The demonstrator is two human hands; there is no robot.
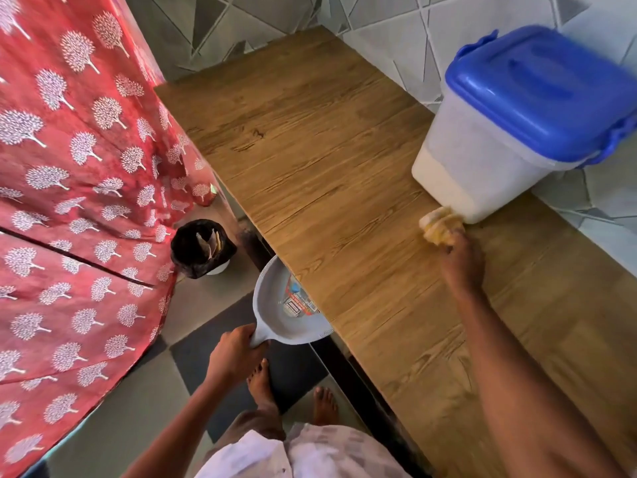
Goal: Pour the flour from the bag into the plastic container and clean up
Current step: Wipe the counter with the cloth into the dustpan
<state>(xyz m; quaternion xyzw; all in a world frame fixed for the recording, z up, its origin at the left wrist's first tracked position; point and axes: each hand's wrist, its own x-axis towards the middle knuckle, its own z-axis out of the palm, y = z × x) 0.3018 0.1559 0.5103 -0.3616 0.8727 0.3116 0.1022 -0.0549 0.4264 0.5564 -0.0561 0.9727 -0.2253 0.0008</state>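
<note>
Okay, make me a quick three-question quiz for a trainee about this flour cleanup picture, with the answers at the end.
1. True or false: the plastic container has its blue lid on.
2. Multiple choice: where is the grey dustpan held? A) flat on the middle of the wooden table; B) just below the table's near edge; C) inside the black bin.
3. Fill in: the right hand presses a yellow ____ to the table beside the container.

Key
1. True.
2. B; the left hand grips its handle.
3. Cloth.
</note>
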